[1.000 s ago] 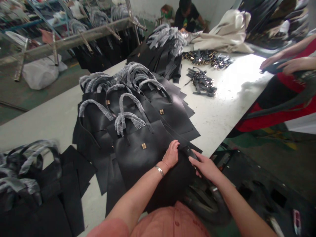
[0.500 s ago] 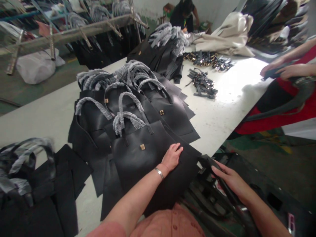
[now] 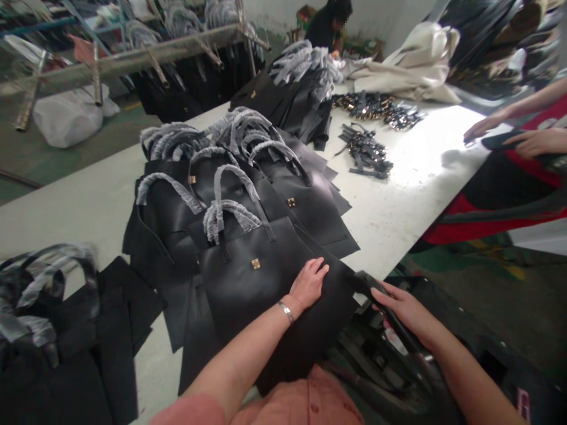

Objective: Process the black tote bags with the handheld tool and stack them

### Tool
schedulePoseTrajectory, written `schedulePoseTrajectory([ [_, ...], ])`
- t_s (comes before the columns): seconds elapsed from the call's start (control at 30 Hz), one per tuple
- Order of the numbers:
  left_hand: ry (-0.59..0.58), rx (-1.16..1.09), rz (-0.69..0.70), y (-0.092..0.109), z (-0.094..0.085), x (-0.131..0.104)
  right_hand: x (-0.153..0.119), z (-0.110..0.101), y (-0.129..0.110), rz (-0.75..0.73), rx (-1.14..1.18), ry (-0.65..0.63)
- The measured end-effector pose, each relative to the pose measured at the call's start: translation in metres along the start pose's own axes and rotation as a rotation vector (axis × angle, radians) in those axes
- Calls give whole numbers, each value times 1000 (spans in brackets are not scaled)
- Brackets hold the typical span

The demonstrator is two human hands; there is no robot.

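A black leather panel with a small gold plate and plastic-wrapped handles lies on top of a stack at the table's near edge. On its right part rests my left hand, fingers bent and close together, pressing the leather. A dark tool with a long handle is gripped in my right hand; its tip meets the panel's right edge. What the tip does there is too dark to tell. More black panels with wrapped handles lie just behind.
Another pile of panels lies at the left on the white table. Small black straps sit farther back. At the right, a co-worker's hands hold dark material. A metal rack stands behind.
My right hand and the tool have shifted slightly left and up along the panel's edge. My left hand stays in place. The co-worker's hands have moved apart.
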State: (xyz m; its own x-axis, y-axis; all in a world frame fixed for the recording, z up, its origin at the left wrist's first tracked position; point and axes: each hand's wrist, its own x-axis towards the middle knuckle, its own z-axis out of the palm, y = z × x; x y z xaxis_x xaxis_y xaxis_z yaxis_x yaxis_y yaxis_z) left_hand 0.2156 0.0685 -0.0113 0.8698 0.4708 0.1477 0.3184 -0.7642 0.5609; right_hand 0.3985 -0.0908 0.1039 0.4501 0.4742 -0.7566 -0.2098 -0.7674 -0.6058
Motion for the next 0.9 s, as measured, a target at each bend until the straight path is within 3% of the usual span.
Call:
schedulePoseTrajectory([
  [0.2,9,34,3,1,-1,-1,17,7,-20,-176,79,282],
  [0.33,-12,68,3,2,0,-2,27,2,-35,-142,97,228],
  [0.53,-17,146,-56,10,-4,0,62,16,-75,-100,39,130],
  [0.7,-35,163,-92,14,-5,2,86,14,-98,-191,41,240],
  [0.8,-44,147,-105,16,-4,3,82,6,-103,-260,51,340],
  [0.9,-32,98,-136,14,-10,3,64,5,-99,-257,4,274],
])
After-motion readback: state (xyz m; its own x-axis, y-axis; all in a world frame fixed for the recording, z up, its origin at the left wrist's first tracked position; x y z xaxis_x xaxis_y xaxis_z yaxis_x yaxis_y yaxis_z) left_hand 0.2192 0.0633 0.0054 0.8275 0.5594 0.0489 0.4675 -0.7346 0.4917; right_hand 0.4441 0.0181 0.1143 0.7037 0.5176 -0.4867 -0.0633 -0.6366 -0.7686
